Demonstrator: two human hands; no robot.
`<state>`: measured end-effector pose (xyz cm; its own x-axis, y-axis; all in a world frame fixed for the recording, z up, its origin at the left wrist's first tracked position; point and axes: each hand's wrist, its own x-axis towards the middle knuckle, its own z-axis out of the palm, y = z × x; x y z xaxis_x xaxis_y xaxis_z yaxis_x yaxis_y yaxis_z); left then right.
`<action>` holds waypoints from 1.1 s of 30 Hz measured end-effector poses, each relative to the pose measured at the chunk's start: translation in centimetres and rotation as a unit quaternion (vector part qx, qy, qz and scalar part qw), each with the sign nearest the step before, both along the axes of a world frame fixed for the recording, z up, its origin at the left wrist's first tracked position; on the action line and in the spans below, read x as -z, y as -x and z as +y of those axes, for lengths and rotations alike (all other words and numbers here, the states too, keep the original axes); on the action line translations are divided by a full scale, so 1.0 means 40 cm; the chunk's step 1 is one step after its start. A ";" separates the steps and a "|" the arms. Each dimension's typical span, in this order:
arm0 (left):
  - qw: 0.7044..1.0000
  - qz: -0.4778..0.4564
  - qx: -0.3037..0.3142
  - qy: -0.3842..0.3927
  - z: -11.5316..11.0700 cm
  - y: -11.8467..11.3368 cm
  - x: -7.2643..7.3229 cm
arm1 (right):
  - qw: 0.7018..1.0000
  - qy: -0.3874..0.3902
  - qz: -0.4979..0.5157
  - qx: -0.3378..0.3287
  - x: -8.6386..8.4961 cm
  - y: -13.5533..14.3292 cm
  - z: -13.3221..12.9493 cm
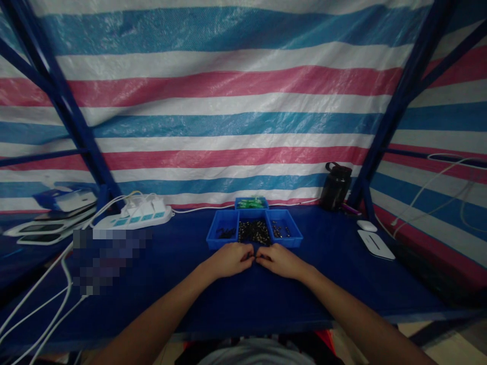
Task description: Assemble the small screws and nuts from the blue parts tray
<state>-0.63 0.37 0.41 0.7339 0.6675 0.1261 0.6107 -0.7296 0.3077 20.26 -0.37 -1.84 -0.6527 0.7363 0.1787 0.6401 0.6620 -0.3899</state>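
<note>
My left hand (233,258) and my right hand (280,259) meet almost knuckle to knuckle just in front of the blue bins. Fingers on both are curled in a pinch, and whatever they hold is too small or hidden to name. Right behind them, the middle bin is filled with small black and brass-coloured parts (254,230). Some black pieces (226,233) lie in the left bin (215,229). The right bin (292,223) contains a few small dark and metallic pieces (280,230). At the back, a fourth bin holds green items (251,203).
A white power strip (135,219) with chargers and cables stands left, near stacked devices (57,223). A blurred-out patch covers something on the left. A black bottle (335,186), a white case (367,226) and a white flat box (376,244) are right on the blue table (243,309).
</note>
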 end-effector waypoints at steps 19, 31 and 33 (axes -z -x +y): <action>0.999 -0.040 0.009 -0.004 -0.010 -0.005 -0.011 | 1.000 -0.023 -0.010 0.008 -0.006 0.003 -0.007; 1.000 -0.027 0.006 -0.013 -0.004 -0.002 -0.007 | 0.999 -0.028 -0.023 0.018 -0.005 0.003 -0.009; 1.000 -0.010 -0.004 -0.013 -0.001 0.000 -0.005 | 0.999 -0.018 -0.019 0.020 -0.007 0.003 -0.010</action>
